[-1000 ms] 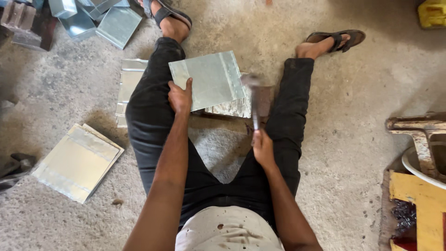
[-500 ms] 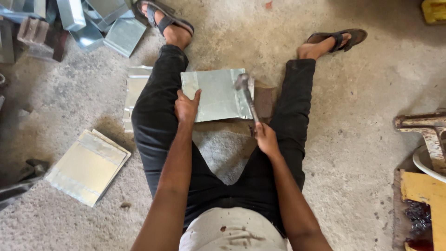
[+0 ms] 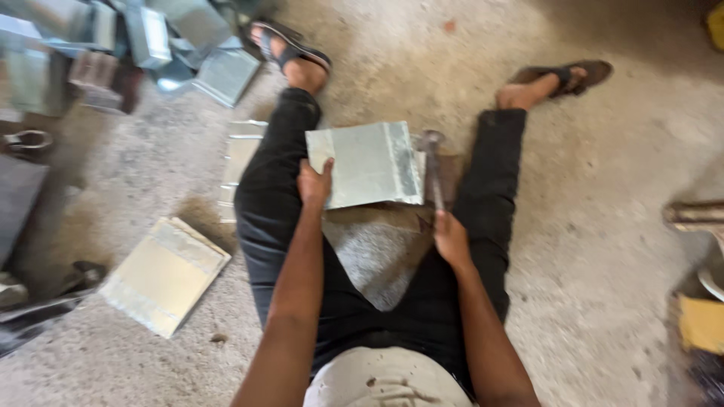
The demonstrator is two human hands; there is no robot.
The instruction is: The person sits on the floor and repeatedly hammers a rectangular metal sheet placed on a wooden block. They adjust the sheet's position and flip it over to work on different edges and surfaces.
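I sit on a concrete floor with my legs spread. My left hand (image 3: 314,184) grips the near left edge of a flat galvanised metal sheet (image 3: 369,163) lying between my legs. My right hand (image 3: 450,237) is shut on the handle of a hammer (image 3: 434,162), whose head is at the sheet's right edge. Under the sheet lies a brownish block (image 3: 392,215), partly hidden. The frame is blurred by motion.
A folded metal sheet (image 3: 162,273) lies on the floor to my left. Another sheet (image 3: 237,162) sits beside my left leg. Several metal pieces (image 3: 151,38) are piled at the back left. A yellow object (image 3: 701,322) and metal parts stand at the right edge.
The hammer head has come down from a raised position to the sheet's right edge. The view has shifted slightly. My left hand keeps its hold on the sheet.
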